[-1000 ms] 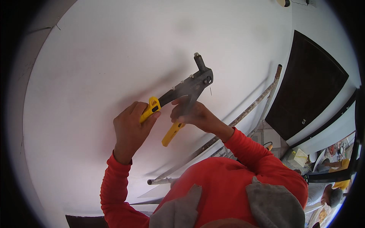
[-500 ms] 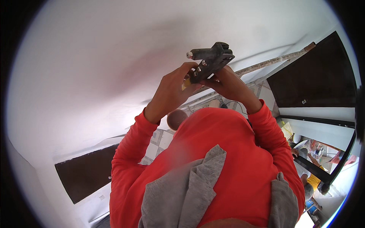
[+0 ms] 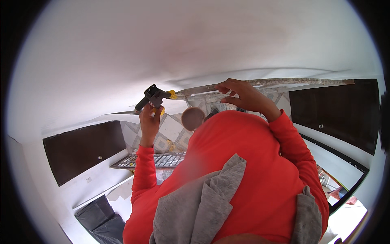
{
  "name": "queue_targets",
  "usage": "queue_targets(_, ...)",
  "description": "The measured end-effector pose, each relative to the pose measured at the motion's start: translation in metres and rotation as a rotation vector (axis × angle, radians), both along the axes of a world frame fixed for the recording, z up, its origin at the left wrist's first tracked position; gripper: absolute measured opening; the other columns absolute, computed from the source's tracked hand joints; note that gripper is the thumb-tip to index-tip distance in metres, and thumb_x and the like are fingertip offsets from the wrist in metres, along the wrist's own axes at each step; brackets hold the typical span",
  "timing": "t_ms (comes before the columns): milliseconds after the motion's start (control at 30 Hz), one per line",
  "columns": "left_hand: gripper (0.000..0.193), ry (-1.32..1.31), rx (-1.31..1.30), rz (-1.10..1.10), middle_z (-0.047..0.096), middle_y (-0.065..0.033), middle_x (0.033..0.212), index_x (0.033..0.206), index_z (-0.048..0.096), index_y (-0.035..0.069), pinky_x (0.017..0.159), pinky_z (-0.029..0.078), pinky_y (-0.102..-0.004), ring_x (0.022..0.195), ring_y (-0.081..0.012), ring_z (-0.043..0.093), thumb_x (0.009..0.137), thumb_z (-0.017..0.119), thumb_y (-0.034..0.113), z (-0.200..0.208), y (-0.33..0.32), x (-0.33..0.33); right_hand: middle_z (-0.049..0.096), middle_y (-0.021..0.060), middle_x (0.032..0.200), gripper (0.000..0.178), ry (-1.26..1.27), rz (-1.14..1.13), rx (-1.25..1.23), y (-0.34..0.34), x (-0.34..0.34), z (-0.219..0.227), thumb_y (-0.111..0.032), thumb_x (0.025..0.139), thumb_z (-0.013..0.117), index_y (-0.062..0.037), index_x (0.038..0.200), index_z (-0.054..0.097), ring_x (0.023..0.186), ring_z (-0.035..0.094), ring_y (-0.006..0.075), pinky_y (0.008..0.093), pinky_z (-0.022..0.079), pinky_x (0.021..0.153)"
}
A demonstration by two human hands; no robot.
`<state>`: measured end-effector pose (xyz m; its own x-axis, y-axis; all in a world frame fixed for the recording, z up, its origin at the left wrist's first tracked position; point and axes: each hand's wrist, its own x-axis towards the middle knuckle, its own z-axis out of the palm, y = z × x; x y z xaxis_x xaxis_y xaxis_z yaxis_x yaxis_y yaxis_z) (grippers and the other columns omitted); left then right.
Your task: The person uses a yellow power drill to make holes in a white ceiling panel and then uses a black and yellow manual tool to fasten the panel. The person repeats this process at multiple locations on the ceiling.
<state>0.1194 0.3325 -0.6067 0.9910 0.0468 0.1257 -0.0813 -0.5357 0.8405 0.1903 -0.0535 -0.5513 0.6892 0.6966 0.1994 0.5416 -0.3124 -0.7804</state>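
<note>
So, one tool is in my hands, a black hand riveter [image 3: 156, 99] with two yellow grips, and it sits up to the left, in front of the white wall [image 3: 223, 36]. My left hand [image 3: 149, 126] has it from below, thumb and fingers clamped on it close to the nearer yellow grip [image 3: 162, 110]; the other yellow grip [image 3: 173, 94] sticks out to the right, and the one dark nose [image 3: 141, 104] slants down to the left. My right hand [image 3: 245, 96] is well apart from the riveter, its fingers loosely bent and parted from the thumb. Behind those fingers runs one long, paint-speckled bar [image 3: 284, 82]; I cannot tell whether I touch it. Between my two hands and lower down, one round brown bucket [image 3: 192, 118] stands on the tiled floor [image 3: 170, 129]. I count two dark doors, one on the left [image 3: 85, 148] and one on the right [image 3: 337, 116], each with one knob. Below my left hand lies one metal grille [image 3: 142, 161]. Two pieces of grey cloth hang over my red top [image 3: 239, 142], the larger on the left [image 3: 199, 201], the smaller on the right [image 3: 307, 215].
</note>
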Motion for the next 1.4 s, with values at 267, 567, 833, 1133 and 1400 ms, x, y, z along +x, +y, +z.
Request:
queue_targets(267, 0.041, 0.022, -0.076, 0.115, 0.073, -0.0157, 0.113, 0.132, 0.051, 0.000, 0.090, 0.058, -0.0358, 0.106, -0.0242, 0.073, 0.095, 0.069, 0.000, -0.040, 0.030, 0.003, 0.070, 0.0098, 0.115, 0.046, 0.351, -0.123, 0.022, 0.003, -0.002, -0.016, -0.015, 0.093, 0.075, -0.0069, 0.136, 0.062, 0.106, 0.069, 0.0214, 0.0360, 0.059, 0.089)
queue_targets(567, 0.035, 0.028, -0.088, 0.091, 0.073, -0.0166, 0.116, 0.127, 0.052, -0.001, 0.095, 0.058, -0.0370, 0.111, -0.0216, 0.072, 0.096, 0.069, 0.001, -0.032, 0.025, 0.023, 0.072, 0.0078, 0.112, 0.041, 0.524, -0.429, -0.037, -0.053, -0.032, -0.038, -0.013, 0.093, 0.074, -0.0079, 0.133, 0.064, 0.102, 0.070, 0.0194, 0.0348, 0.057, 0.088)
queue_targets(833, 0.039, 0.083, -0.054, 0.080, 0.074, -0.0149, 0.119, 0.134, 0.050, 0.000, 0.097, 0.056, -0.0364, 0.115, -0.0231, 0.071, 0.097, 0.065, -0.002, -0.016, 0.023, 0.037, 0.072, 0.0073, 0.110, 0.040, 0.600, -0.754, -0.072, -0.144, -0.103, -0.070, -0.010, 0.094, 0.071, -0.0059, 0.133, 0.063, 0.103, 0.069, 0.0176, 0.0338, 0.054, 0.091)
queue_targets(1133, 0.045, 0.113, -0.121, 0.067, 0.074, -0.0131, 0.121, 0.140, 0.049, 0.001, 0.099, 0.056, -0.0349, 0.115, -0.0201, 0.070, 0.098, 0.066, 0.000, -0.020, 0.038, 0.006, 0.073, 0.0125, 0.107, 0.039, 0.664, -1.015, -0.270, -0.226, -0.237, -0.115, -0.008, 0.093, 0.072, -0.0010, 0.130, 0.063, 0.100, 0.071, 0.0204, 0.0341, 0.055, 0.091)
queue_targets(1400, 0.049, 0.099, -0.203, 0.119, 0.073, -0.0137, 0.120, 0.144, 0.047, 0.000, 0.098, 0.056, -0.0342, 0.116, -0.0199, 0.070, 0.098, 0.066, 0.001, -0.031, 0.046, 0.015, 0.071, 0.0136, 0.114, 0.057, 0.944, -0.967, -0.210, -0.208, -0.288, -0.126, -0.015, 0.084, 0.083, -0.0040, 0.135, 0.060, 0.105, 0.070, 0.0224, 0.0355, 0.055, 0.093)
